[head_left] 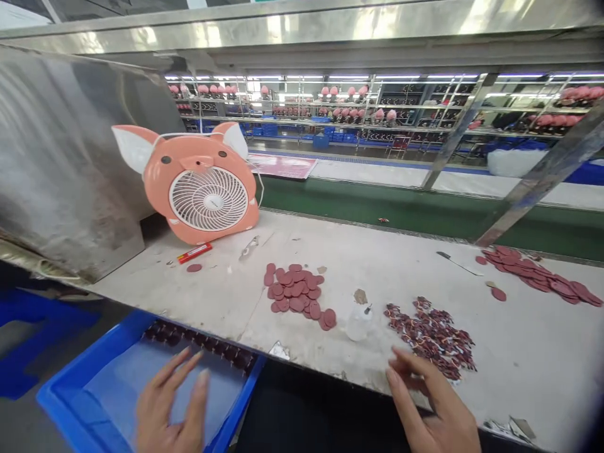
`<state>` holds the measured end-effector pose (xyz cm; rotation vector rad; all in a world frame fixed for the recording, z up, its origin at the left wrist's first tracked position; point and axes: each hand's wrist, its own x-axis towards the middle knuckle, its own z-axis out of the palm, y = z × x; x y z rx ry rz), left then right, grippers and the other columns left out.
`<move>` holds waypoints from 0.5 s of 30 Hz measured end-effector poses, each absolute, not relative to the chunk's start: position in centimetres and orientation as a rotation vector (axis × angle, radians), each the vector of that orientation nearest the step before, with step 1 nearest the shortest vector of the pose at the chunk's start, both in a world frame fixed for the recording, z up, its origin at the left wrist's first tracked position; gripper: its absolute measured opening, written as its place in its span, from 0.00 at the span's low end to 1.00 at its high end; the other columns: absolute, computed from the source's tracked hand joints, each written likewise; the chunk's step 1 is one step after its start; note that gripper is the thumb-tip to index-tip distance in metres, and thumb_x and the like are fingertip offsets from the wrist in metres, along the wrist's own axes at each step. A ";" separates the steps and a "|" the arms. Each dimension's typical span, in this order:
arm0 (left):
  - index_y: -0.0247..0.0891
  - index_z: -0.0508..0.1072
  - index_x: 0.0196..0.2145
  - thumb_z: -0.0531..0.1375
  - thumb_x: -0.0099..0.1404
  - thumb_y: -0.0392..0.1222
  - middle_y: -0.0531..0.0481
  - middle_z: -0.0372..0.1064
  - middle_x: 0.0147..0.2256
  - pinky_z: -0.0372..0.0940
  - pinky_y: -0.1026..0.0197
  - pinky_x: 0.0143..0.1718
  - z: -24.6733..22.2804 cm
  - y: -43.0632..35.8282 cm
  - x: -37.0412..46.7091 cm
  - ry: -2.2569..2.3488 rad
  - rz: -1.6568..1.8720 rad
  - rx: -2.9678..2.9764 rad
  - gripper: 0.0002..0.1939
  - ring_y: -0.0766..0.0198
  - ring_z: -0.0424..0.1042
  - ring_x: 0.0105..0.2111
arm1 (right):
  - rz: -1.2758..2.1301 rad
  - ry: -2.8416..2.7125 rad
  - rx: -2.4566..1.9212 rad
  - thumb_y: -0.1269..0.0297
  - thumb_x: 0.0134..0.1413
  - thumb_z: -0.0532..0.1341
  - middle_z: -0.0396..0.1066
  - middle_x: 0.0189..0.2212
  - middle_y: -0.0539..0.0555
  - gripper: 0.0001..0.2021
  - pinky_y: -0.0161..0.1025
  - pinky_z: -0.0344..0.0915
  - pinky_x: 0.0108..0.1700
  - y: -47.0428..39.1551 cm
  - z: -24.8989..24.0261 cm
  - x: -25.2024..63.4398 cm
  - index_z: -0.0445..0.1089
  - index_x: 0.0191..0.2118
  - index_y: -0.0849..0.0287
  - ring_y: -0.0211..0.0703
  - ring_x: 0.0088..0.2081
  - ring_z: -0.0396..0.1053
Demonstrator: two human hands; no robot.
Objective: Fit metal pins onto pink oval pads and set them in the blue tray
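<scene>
My left hand (pixel 174 402) hovers over the blue tray (pixel 61 396), fingers spread and nothing in them. Inside the tray, dark reddish-brown pieces (pixel 202 345) lie in a row along the far side, on a pale sheet (pixel 117 377). At the bench's front edge is my right hand (pixel 431 402), fingers loosely bent with a gap between thumb and forefinger; no object shows there. Just beyond it lies a heap of small dark red parts (pixel 436 333) with thin light strands. Left of that heap sit a small whitish container (pixel 358 324) and a pile of flat reddish oval discs (pixel 297 289).
An orange pig-shaped fan (pixel 198 182) stands at the back left, beside a metal box (pixel 70 157). More reddish discs (pixel 542 277) and a thin blade-like tool (pixel 460 263) lie to the right. A red packet (pixel 194 253) is before the fan. Behind runs a green conveyor belt (pixel 353 204).
</scene>
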<state>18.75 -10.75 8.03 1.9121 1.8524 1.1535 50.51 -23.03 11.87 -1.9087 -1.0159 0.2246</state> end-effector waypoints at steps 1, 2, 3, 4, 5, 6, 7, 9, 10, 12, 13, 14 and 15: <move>0.38 0.73 0.46 0.53 0.67 0.52 0.35 0.68 0.53 0.53 0.45 0.61 9.5 -9.5 21.1 1.819 1.124 2.112 0.19 0.45 0.64 0.56 | 0.175 -1.040 -1.914 0.49 0.59 0.58 0.72 0.48 0.60 0.22 0.49 0.67 0.48 -22.0 11.7 50.7 0.66 0.54 0.54 0.55 0.44 0.71; 0.39 0.75 0.43 0.51 0.68 0.53 0.37 0.71 0.50 0.56 0.46 0.58 10.8 -8.3 23.4 1.799 0.987 2.285 0.19 0.47 0.67 0.53 | 0.162 -1.078 -1.915 0.49 0.59 0.58 0.69 0.51 0.61 0.27 0.52 0.67 0.50 -20.9 11.4 50.8 0.60 0.60 0.55 0.56 0.47 0.69; 0.42 0.76 0.42 0.51 0.68 0.53 0.40 0.73 0.48 0.59 0.46 0.55 11.9 -7.1 25.5 1.771 0.888 2.344 0.19 0.48 0.69 0.51 | 0.173 -1.119 -1.912 0.49 0.58 0.59 0.67 0.53 0.61 0.30 0.54 0.65 0.52 -19.9 11.0 51.0 0.56 0.63 0.55 0.58 0.50 0.68; 0.44 0.77 0.42 0.52 0.67 0.54 0.42 0.74 0.47 0.60 0.45 0.51 12.8 -6.0 27.2 1.742 0.807 2.388 0.18 0.47 0.70 0.49 | 0.193 -1.148 -1.908 0.49 0.57 0.60 0.66 0.54 0.61 0.32 0.56 0.64 0.53 -19.0 10.6 51.1 0.55 0.64 0.55 0.59 0.52 0.65; 0.44 0.78 0.42 0.54 0.67 0.54 0.43 0.76 0.45 0.61 0.44 0.49 13.3 -5.0 28.6 1.731 0.731 2.413 0.18 0.46 0.71 0.47 | 0.209 -1.166 -1.904 0.50 0.57 0.61 0.67 0.54 0.61 0.32 0.58 0.62 0.55 -18.2 10.3 51.2 0.56 0.63 0.55 0.60 0.54 0.64; 0.44 0.78 0.42 0.55 0.66 0.55 0.43 0.76 0.44 0.61 0.42 0.47 13.7 -4.2 29.7 1.727 0.681 2.419 0.18 0.43 0.71 0.46 | 0.224 -1.181 -1.899 0.51 0.56 0.62 0.68 0.53 0.61 0.29 0.59 0.60 0.56 -17.6 10.1 51.3 0.59 0.61 0.55 0.60 0.54 0.63; 0.42 0.78 0.43 0.55 0.65 0.55 0.42 0.76 0.43 0.60 0.40 0.45 13.8 -3.5 30.4 1.727 0.640 2.425 0.18 0.40 0.71 0.46 | 0.242 -1.193 -1.892 0.53 0.56 0.62 0.69 0.52 0.60 0.26 0.60 0.59 0.57 -17.1 10.0 51.3 0.63 0.59 0.54 0.60 0.54 0.64; 0.40 0.78 0.43 0.55 0.65 0.56 0.40 0.76 0.44 0.60 0.38 0.43 13.7 -2.3 31.2 1.732 0.583 2.423 0.20 0.37 0.71 0.45 | 0.291 -1.207 -1.870 0.54 0.56 0.62 0.71 0.48 0.57 0.18 0.57 0.61 0.54 -16.7 10.2 51.4 0.69 0.51 0.51 0.58 0.50 0.66; 0.41 0.78 0.42 0.55 0.64 0.57 0.40 0.76 0.44 0.60 0.38 0.43 13.6 -1.9 31.2 1.733 0.555 2.404 0.20 0.37 0.71 0.46 | 0.323 -1.206 -1.854 0.55 0.57 0.62 0.72 0.45 0.56 0.15 0.54 0.63 0.52 -16.7 10.4 51.4 0.70 0.49 0.51 0.57 0.48 0.67; 0.44 0.77 0.39 0.56 0.63 0.59 0.42 0.76 0.45 0.60 0.37 0.46 13.5 -1.4 31.0 1.729 0.525 2.325 0.19 0.39 0.71 0.48 | 0.388 -1.172 -1.810 0.54 0.58 0.61 0.72 0.44 0.55 0.14 0.49 0.64 0.49 -17.1 10.9 51.2 0.70 0.48 0.51 0.54 0.46 0.68; 0.45 0.77 0.38 0.56 0.62 0.59 0.43 0.77 0.45 0.60 0.38 0.47 13.6 -1.5 30.9 1.722 0.532 2.263 0.18 0.40 0.71 0.48 | 0.418 -1.135 -1.781 0.54 0.60 0.59 0.71 0.44 0.56 0.14 0.48 0.64 0.48 -17.5 11.2 51.1 0.68 0.49 0.52 0.53 0.46 0.68; 0.46 0.77 0.36 0.57 0.61 0.59 0.45 0.77 0.44 0.60 0.39 0.48 13.7 -1.7 30.7 1.711 0.562 2.191 0.17 0.42 0.71 0.48 | 0.451 -1.089 -1.747 0.53 0.62 0.56 0.70 0.44 0.57 0.16 0.46 0.64 0.48 -17.9 11.4 51.0 0.66 0.51 0.53 0.52 0.46 0.67; 0.46 0.76 0.35 0.59 0.61 0.58 0.46 0.78 0.43 0.60 0.41 0.49 13.8 -2.3 30.6 1.693 0.621 2.114 0.15 0.43 0.72 0.47 | 0.488 -1.038 -1.709 0.51 0.63 0.54 0.70 0.44 0.57 0.17 0.45 0.65 0.47 -18.3 11.6 50.8 0.63 0.52 0.54 0.51 0.45 0.68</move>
